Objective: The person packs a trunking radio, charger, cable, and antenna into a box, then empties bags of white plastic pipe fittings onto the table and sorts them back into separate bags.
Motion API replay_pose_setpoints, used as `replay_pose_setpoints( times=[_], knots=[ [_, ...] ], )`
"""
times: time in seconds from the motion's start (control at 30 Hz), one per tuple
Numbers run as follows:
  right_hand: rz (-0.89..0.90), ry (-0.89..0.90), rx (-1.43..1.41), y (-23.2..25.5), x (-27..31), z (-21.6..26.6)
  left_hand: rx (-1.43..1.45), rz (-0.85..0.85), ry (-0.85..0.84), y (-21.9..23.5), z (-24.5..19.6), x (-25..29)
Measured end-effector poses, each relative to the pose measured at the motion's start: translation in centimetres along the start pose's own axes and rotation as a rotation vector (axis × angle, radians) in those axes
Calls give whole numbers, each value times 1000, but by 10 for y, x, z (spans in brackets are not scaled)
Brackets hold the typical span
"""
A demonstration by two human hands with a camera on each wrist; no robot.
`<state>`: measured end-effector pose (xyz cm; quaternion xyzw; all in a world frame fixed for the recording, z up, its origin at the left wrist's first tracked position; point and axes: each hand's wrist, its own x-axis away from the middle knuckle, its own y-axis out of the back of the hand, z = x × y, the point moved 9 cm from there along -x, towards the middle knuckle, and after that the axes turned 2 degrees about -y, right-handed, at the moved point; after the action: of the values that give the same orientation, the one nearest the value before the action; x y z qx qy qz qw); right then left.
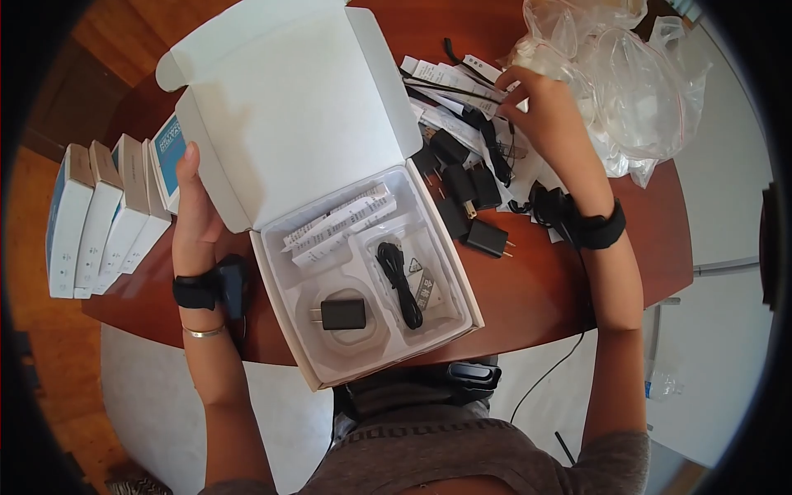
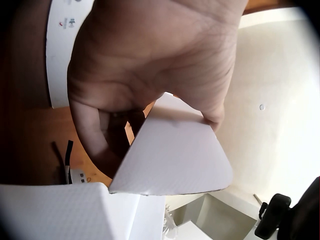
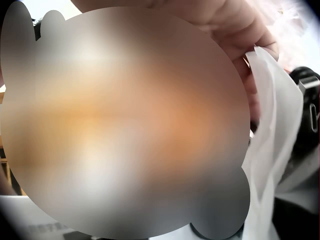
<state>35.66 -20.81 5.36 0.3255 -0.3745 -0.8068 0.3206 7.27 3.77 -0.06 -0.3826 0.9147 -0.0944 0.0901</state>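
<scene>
An open white box (image 1: 375, 351) stands in front of me, its lid (image 1: 301, 107) raised. My left hand (image 1: 196, 202) grips the lid's side flap (image 2: 172, 150), thumb on one face and fingers behind. The box's tray holds folded papers (image 1: 342, 223), a black plug adapter (image 1: 342, 314) and a coiled black cable (image 1: 399, 285). Over the pile right of the lid, my right hand (image 1: 544, 107) pinches a thin black strap (image 1: 454, 89) between thumb and curled fingers. Beneath lie folded leaflets (image 1: 441, 76). A pale sheet (image 3: 275, 115) shows beside the fingers in the right wrist view.
Several black adapters (image 1: 487, 238) and cables (image 1: 495, 153) lie right of the box. Clear plastic bags (image 1: 635, 91) are heaped at the back right. White boxes (image 1: 73, 223) stand in a row on the left, beside a blue-fronted box (image 1: 171, 153).
</scene>
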Motion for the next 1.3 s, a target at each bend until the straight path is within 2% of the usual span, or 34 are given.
replay_pose_setpoints(
  times=[0.1, 0.13, 0.2, 0.27, 0.33, 0.37, 0.43, 0.47, 0.63, 0.77, 0.93, 1.3],
  knots=[
    [-336, 254, 103, 36, 7, 27, -9, -11, -2, 0, -1, 0],
    [-333, 256, 99, 40, 8, 35, -11, -16, -2, 0, -1, 1],
    [-483, 217, -1, 66, 21, 57, -36, 37, 9, -4, 0, 1],
    [-501, 251, -111, 72, 31, 73, -60, 34, 22, -2, 2, 2],
    [-593, 365, -178, 82, 50, 96, -84, 34, 39, 1, 6, 3],
    [-590, 366, -180, 80, 56, 103, -66, 26, 39, 6, 9, 2],
    [-577, 519, -233, 80, 73, 124, -48, 17, 40, 11, 12, 3],
    [-576, 520, -235, 83, 80, 128, -46, 25, 53, 11, 13, 4],
    [-259, 779, -304, 60, 95, 160, -29, 14, 55, 12, 15, 5],
    [-206, 813, -330, 36, 98, 166, -24, 36, 60, 10, 14, 5],
    [-113, 748, -339, 13, 93, 162, -37, 47, 72, 6, 13, 6],
    [-29, 746, -363, -11, 96, 161, -67, 55, 11, 5, 8, 6]
  ],
)
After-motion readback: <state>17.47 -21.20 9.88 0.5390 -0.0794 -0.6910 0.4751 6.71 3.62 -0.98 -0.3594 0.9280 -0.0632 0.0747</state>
